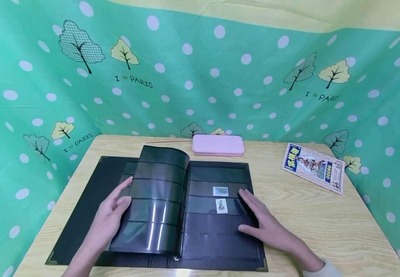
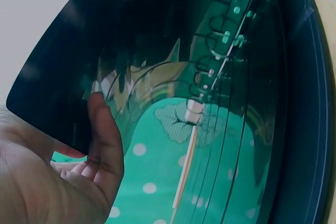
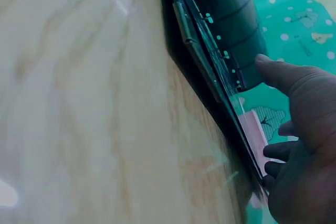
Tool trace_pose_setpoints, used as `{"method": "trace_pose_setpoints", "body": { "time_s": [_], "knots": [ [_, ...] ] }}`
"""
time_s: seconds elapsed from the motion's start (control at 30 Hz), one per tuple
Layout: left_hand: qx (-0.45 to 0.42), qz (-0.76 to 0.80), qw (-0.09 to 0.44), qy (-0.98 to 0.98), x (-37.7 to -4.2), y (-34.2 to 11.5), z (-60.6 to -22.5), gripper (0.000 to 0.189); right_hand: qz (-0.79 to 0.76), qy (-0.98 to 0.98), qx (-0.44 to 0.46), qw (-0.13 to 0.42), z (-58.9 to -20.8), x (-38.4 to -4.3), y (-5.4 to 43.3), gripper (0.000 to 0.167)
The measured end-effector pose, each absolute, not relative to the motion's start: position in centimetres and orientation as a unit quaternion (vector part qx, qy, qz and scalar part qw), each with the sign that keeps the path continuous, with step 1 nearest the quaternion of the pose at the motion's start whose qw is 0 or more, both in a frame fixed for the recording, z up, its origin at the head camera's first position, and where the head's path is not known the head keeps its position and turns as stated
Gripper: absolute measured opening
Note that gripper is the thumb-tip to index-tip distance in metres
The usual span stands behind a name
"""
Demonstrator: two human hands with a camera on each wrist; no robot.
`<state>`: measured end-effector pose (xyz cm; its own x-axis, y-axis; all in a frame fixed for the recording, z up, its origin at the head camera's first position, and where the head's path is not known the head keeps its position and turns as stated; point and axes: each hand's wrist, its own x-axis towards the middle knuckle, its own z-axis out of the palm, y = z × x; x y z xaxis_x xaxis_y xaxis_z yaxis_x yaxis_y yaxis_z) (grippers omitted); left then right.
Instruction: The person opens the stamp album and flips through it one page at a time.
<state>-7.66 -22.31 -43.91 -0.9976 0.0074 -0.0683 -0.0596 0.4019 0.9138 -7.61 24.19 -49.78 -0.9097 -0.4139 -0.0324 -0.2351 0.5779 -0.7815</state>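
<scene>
A black stamp album (image 1: 82, 219) lies spread on the table. My left hand (image 1: 107, 217) pinches the outer edge of a dark, strip-pocketed album page (image 1: 158, 184), which bows up from the binding. In the left wrist view, its thumb and fingers lie on opposite sides of that sheet, near a row of ring binders (image 2: 223, 38). The right-hand page holds a blue-toned stamp (image 1: 220, 191) and, just below it, a pale stamp (image 1: 221, 206) with a dark figure. At this page's right edge rests my right hand (image 1: 269, 227), fingers extended and thumb spread apart.
Behind the album stands a pink case (image 1: 218, 145), with a thin wooden stick (image 1: 168, 141) to its left. A colourful printed booklet (image 1: 313, 168) lies at the back right of the wooden table (image 1: 324, 231). Green dotted cloth (image 1: 200, 92) encloses the back and sides.
</scene>
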Motion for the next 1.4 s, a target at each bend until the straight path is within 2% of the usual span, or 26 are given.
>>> {"method": "trace_pose_setpoints", "body": {
  "time_s": [0.17, 0.43, 0.9, 1.1, 1.4],
  "knots": [
    [-0.012, 0.525, 0.011, 0.851, -7.6, -22.7, -43.7, 0.057, -0.354, 0.905, -0.21, 0.107, -50.4, -7.8, 24.6, 0.1],
    [0.016, 0.479, -0.09, 0.873, -7.5, -22.5, -43.1, 0.05, -0.332, 0.913, -0.213, 0.107, -50.6, -7.9, 24.8, 0.101],
    [0.069, 0.509, -0.14, 0.846, -7.8, -21.4, -41.1, 0.048, -0.334, 0.911, -0.222, 0.093, -50.4, -7.5, 24.9, 0.096],
    [0.051, 0.516, -0.136, 0.844, -7.9, -21.9, -40.9, 0.047, -0.347, 0.906, -0.221, 0.099, -50.8, -7.6, 24.7, 0.098],
    [0.049, 0.543, -0.072, 0.835, -8.2, -24.7, -39.8, 0.049, -0.341, 0.91, -0.213, 0.102, -50.9, -7.5, 24.8, 0.099]
  ]
}}
